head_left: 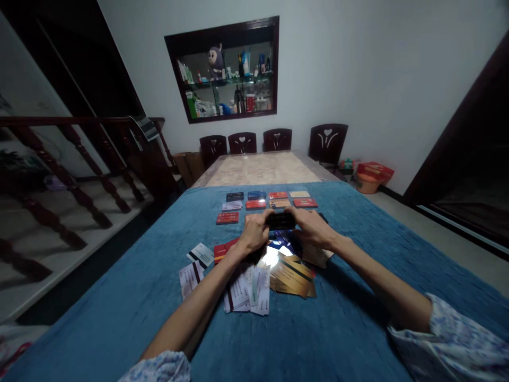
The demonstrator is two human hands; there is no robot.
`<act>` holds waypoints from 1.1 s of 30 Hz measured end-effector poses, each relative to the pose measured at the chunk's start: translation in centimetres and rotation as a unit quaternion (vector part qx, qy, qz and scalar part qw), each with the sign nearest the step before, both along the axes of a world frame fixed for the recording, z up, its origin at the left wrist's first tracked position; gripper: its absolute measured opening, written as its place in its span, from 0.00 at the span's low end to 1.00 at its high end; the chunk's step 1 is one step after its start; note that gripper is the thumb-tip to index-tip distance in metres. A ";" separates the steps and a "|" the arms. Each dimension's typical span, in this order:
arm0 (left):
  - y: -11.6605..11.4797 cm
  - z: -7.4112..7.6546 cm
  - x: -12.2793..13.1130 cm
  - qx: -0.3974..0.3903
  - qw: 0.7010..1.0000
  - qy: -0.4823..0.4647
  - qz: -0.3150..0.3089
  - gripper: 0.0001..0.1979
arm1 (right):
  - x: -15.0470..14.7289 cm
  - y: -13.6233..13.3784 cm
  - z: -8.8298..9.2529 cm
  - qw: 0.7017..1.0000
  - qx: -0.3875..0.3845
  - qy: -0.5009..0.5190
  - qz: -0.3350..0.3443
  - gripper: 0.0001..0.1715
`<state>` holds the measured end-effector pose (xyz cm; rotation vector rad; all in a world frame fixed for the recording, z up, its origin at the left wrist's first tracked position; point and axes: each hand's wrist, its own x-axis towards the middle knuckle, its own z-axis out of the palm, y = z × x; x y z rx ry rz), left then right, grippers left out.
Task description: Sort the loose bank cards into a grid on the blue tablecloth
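Between my left hand (254,232) and my right hand (314,227) is a black card (281,221), possibly a stack, pinched by its two ends just above the table. The fingers of both hands are closed around it. Below lie loose gold cards (295,276), several white cards with dark stripes (238,291) and some red cards (220,253). Glare washes out part of the pile. Farther off, cards sit in neat rows, among them a blue one (256,195), a cream one (299,194) and a red one (227,218). My right hand partly covers cards beneath it.
A blue cloth (159,297) covers the near part of the long table, and its pale top (258,167) shows beyond. Dark chairs (277,139) stand at the far end. A wooden railing (71,132) runs along the left. An orange bin (368,183) is on the floor at right.
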<state>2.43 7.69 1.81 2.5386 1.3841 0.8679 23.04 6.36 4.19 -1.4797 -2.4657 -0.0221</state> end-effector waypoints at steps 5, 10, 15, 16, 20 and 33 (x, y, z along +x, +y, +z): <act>0.0 0.0 0.0 -0.002 1.000 0.003 0.011 0.24 | -0.1 0.1 -0.2 1.000 0.010 0.011 0.000 0.34; -0.3 0.2 0.0 -0.014 1.000 0.017 0.008 0.26 | 0.4 0.7 -0.8 0.998 0.054 0.006 0.022 0.32; -0.6 0.5 0.0 -0.023 0.998 0.056 0.010 0.29 | 0.7 0.9 -1.1 0.996 0.085 -0.025 0.008 0.28; -0.6 0.5 0.0 -0.023 0.998 0.063 0.011 0.30 | 0.8 0.9 -1.1 0.996 0.087 -0.029 0.010 0.28; -0.7 0.7 -0.1 -0.024 0.996 0.082 0.012 0.30 | 1.1 1.1 -1.2 0.995 0.092 -0.031 0.032 0.29; -1.0 1.4 -0.3 0.004 0.990 0.143 0.013 0.27 | 1.6 1.9 -2.4 0.991 0.112 -0.027 0.061 0.32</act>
